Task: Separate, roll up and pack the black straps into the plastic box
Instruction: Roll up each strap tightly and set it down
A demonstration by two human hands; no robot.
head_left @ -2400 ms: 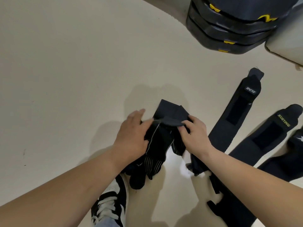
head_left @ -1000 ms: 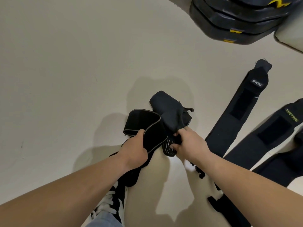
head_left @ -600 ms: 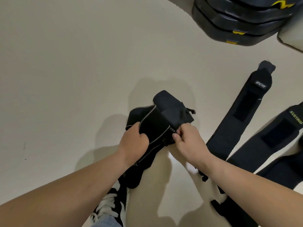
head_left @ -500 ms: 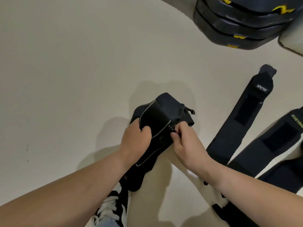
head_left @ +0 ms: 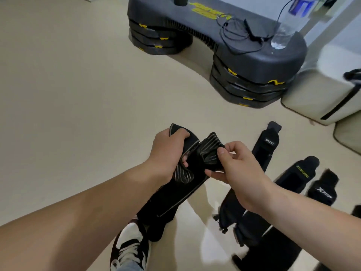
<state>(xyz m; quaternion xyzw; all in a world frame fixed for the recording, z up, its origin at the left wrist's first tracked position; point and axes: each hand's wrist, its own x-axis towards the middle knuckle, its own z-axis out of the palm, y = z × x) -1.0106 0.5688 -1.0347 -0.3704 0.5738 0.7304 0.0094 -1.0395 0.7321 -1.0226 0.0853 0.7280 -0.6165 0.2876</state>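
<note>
Head view, entries from near to far.

- Left hand (head_left: 168,153): your fingers were clenched round the upper end of the edged black strap (head_left: 175,198), held up above the floor (head_left: 68,94).
- Edged black strap: black with pale piping. It hung from your left hand down towards your shoe (head_left: 129,245), with its lower end in front of the shoe.
- Right hand (head_left: 238,169): your thumb and fingers pinched the folded striped band (head_left: 210,150), just beside your left hand.
- Striped band: black with grey lines. A further striped stretch showed under your left palm. Whether the band belonged to the edged black strap could not be told.
- INCYO strap (head_left: 267,145), XUEYING strap (head_left: 300,175) and white-logo strap (head_left: 322,190): these lay flat on the floor to your right, side by side and apart from both hands.
- Loose strap heap (head_left: 230,214): a black heap on the floor, partly hidden beneath your right forearm.
- Step platform (head_left: 244,61): black with yellow marks, standing on the floor beyond the straps.
- Clear bottle (head_left: 285,30) and black cable (head_left: 232,34): both rested on top of the step platform.
- Cream unit (head_left: 320,94): it stood just beside the platform at the right edge, and what it was could not be told.
</note>
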